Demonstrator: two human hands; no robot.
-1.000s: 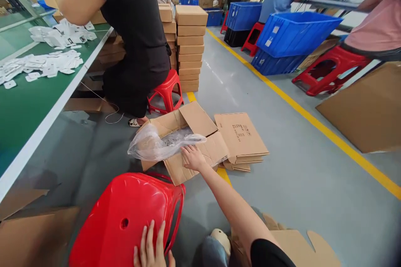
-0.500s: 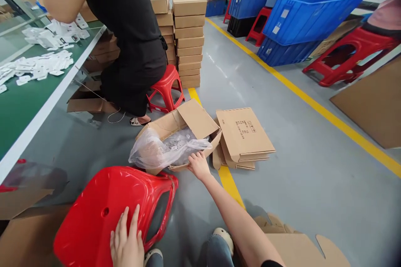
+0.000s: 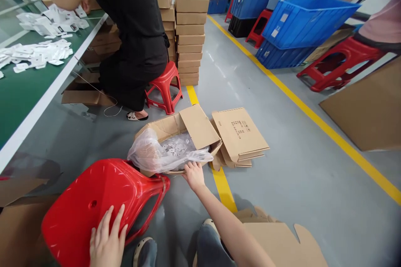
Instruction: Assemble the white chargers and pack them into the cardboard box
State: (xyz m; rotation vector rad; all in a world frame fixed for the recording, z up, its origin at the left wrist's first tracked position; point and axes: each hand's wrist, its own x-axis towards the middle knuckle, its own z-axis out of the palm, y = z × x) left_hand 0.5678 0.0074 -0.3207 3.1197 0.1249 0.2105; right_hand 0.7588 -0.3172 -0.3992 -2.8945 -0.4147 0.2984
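Note:
My right hand (image 3: 194, 176) grips the near edge of an open cardboard box (image 3: 163, 127) on the floor, its fingers hooked over the rim. A clear plastic bag (image 3: 145, 150) lines the box and spills over its near side; small white pieces (image 3: 178, 147) lie inside it. My left hand (image 3: 108, 238) rests with fingers spread on the seat of a red plastic stool (image 3: 109, 192), which stands tilted against the near left of the box.
Flattened cartons (image 3: 241, 133) lie right of the box. A co-worker (image 3: 134, 29) sits on a red stool (image 3: 167, 85) by the green table (image 3: 37, 87). Stacked cartons (image 3: 190, 21) stand behind. More cardboard (image 3: 282, 242) lies near my legs. Blue crates (image 3: 307, 21) stand right.
The view has shifted slightly. The box has turned a little and more white pieces show inside. My left hand stays on the stool, my right hand on the box edge.

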